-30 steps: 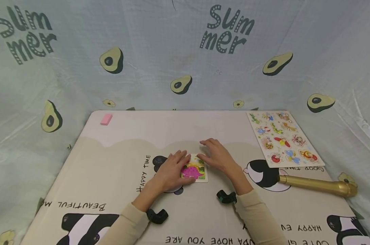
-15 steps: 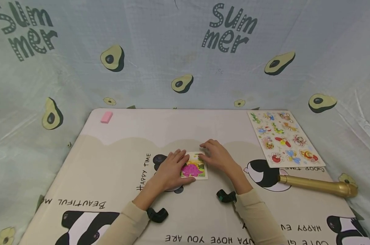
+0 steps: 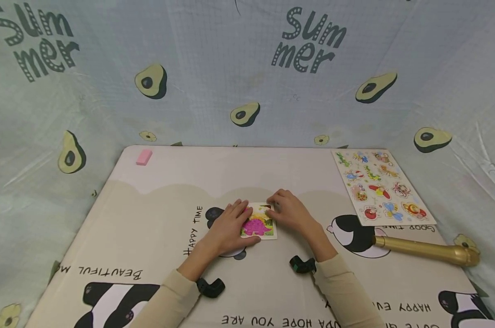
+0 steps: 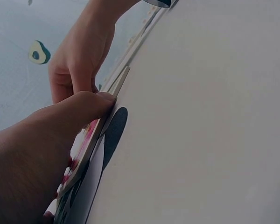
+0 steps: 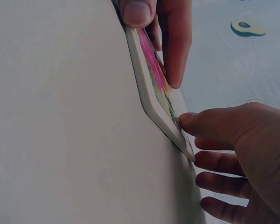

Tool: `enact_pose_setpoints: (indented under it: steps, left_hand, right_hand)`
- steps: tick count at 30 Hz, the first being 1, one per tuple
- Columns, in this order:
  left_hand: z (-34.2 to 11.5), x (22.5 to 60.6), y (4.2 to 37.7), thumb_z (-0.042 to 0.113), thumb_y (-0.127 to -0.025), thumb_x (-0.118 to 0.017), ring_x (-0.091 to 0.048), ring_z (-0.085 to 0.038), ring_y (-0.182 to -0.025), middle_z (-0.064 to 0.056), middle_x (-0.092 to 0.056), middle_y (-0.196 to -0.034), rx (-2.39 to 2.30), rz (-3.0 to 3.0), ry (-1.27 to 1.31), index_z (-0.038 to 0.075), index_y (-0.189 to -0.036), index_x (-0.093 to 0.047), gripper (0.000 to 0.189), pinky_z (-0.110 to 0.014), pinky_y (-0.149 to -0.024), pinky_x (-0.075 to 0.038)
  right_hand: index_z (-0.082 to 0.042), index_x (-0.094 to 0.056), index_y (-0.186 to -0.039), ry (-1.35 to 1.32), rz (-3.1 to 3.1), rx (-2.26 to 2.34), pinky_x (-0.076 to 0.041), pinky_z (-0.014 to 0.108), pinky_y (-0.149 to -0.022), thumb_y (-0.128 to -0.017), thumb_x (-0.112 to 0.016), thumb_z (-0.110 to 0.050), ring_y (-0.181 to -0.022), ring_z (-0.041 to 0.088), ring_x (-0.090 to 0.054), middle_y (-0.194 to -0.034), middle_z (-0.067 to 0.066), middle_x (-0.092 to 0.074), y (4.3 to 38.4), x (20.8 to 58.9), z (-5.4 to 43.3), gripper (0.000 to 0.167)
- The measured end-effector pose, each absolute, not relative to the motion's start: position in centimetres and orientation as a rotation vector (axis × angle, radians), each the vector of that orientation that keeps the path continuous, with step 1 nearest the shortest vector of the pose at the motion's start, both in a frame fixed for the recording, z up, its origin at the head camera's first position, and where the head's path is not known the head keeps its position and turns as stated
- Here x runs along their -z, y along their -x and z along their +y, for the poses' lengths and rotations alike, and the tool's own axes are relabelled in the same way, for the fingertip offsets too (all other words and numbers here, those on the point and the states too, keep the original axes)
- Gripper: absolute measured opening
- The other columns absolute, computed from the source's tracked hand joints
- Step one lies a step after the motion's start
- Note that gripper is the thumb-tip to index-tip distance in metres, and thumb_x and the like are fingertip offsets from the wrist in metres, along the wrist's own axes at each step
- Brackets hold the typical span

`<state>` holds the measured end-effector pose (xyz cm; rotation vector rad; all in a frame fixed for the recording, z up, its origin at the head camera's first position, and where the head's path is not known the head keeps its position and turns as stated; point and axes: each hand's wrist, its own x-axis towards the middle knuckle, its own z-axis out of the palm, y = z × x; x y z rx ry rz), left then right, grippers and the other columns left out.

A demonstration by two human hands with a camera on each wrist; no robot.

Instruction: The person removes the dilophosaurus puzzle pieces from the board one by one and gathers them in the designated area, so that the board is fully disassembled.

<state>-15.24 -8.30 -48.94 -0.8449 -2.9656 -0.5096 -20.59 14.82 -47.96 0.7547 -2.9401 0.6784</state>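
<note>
The cartoon-printed counter [image 3: 120,218] I'm looking at carries a pink block [image 3: 144,157] far left, a dinosaur board [image 3: 257,227] mid-counter, an animal-picture sheet [image 3: 383,187] and gold tube [image 3: 425,250] right.

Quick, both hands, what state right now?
Left hand: open, resting on the dinosaur board.
Right hand: at the board's edge; cannot tell whether it holds anything.
</note>
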Motion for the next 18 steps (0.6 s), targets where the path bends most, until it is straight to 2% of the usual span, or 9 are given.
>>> enact_pose_setpoints:
  steps: [7,18]
  left_hand:
    - [-8.42,49.10,15.30,0.064,-0.086,-0.064,-0.032,-0.032,-0.151,-0.013,-0.040,-0.158,0.519,-2.952,0.849,0.008,-0.146,-0.051,0.083,-0.049,-0.123,-0.028]
    - [-8.47,49.27,15.49,0.065,-0.085,-0.064,-0.033,-0.031,-0.150,-0.012,-0.041,-0.158,0.507,-2.943,0.854,0.009,-0.145,-0.051,0.083,-0.049,-0.122,-0.029]
  right_hand:
    - [-0.010,-0.074,-0.107,-0.781,-2.943,-0.681,-0.051,0.043,-0.097,-0.087,-0.077,-0.029,-0.107,0.025,-0.060,-0.110,0.006,-0.066,20.68,47.92,14.94,0.028]
    - [-0.013,-0.074,-0.108,-0.756,-2.992,-0.699,-0.050,0.047,-0.099,-0.086,-0.077,-0.034,-0.111,0.028,-0.058,-0.114,0.005,-0.066,20.74,47.78,14.99,0.031]
